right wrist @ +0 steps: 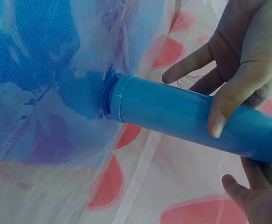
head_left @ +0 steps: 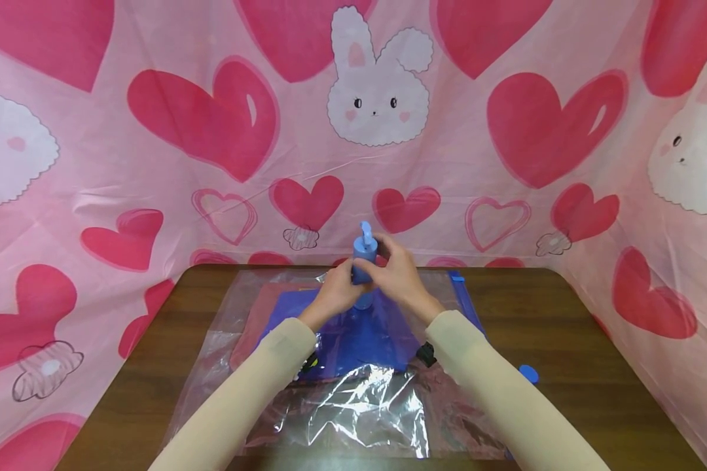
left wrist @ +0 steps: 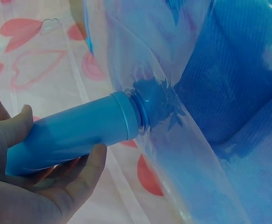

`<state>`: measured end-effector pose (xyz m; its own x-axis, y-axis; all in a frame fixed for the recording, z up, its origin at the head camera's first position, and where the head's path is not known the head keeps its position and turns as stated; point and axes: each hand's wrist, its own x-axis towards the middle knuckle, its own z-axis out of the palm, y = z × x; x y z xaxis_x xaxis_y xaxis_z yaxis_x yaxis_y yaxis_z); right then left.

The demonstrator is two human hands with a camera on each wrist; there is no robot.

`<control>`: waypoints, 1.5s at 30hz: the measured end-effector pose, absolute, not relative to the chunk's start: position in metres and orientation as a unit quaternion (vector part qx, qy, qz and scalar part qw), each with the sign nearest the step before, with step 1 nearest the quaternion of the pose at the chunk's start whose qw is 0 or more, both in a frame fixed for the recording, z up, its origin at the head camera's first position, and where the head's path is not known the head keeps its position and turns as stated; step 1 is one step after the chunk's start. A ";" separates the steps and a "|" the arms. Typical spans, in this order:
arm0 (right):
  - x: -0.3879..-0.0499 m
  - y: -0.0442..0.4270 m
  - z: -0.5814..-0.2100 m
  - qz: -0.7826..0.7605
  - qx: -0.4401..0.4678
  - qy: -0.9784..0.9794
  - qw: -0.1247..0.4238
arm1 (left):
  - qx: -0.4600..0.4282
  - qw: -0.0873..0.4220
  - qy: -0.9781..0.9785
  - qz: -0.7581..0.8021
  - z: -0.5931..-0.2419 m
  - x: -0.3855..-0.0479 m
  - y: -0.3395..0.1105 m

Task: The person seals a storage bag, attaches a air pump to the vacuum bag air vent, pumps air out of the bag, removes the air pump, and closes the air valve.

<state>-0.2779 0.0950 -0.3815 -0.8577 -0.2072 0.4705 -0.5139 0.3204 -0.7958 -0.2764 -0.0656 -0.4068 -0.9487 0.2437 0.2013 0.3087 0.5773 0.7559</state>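
A blue hand pump [head_left: 364, 256] stands upright on a clear vacuum storage bag [head_left: 365, 409], its lower end against the round valve [right wrist: 108, 95] in the plastic. My left hand [head_left: 337, 288] grips the pump's barrel; in the left wrist view its thumb and fingers lie on opposite sides. My right hand [head_left: 402, 275] holds the barrel from the other side, the thumb across it and the index finger reaching along it in the right wrist view. Folded blue fabric [head_left: 330, 340] lies inside the bag, with a pinkish layer [head_left: 249, 333] beneath it.
Along the bag's right edge runs a blue zip strip with a slider [head_left: 457, 277]. A round blue cap [head_left: 528, 373] lies on the brown wooden table [head_left: 565, 327] to the right. Pink heart-and-rabbit cloth [head_left: 448, 163] hangs behind and beside the table.
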 end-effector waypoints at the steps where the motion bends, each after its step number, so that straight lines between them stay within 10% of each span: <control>1: -0.278 0.095 -0.381 0.532 0.221 -0.804 0.146 | -0.155 0.039 -0.888 -0.432 -0.407 -0.277 -0.065; 45: -0.280 0.098 -0.383 0.508 0.232 -0.812 0.169 | -0.158 0.043 -0.891 -0.423 -0.405 -0.280 -0.064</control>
<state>-0.2801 0.0980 -0.3832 -0.8351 -0.2053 0.5103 -0.5488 0.3751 -0.7471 -0.2796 -0.0643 -0.4054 -0.9462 0.2461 0.2101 0.3184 0.5927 0.7398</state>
